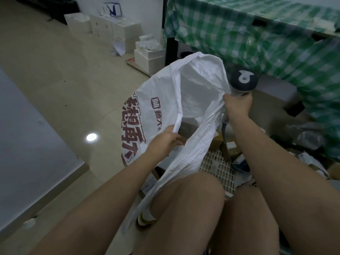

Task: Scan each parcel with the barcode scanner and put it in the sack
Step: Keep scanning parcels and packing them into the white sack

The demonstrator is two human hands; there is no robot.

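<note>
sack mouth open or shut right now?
Open. The left hand and right hand each grip the white sack by its rim, pulling the mouth apart; the right also holds the barcode scanner.

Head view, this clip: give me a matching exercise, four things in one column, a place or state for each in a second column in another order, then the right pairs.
Things:
1. white woven sack with red print
2. dark barcode scanner with grey handle
3. green-and-white checked cloth
4. white cardboard boxes

Places or states:
A. stacked on the floor by the far wall
B. gripped in the right hand together with the sack's edge
C. held open at its mouth by both hands, left hand on the near edge
D. draped over the table at upper right

Pairs: 1-C, 2-B, 3-D, 4-A
</note>
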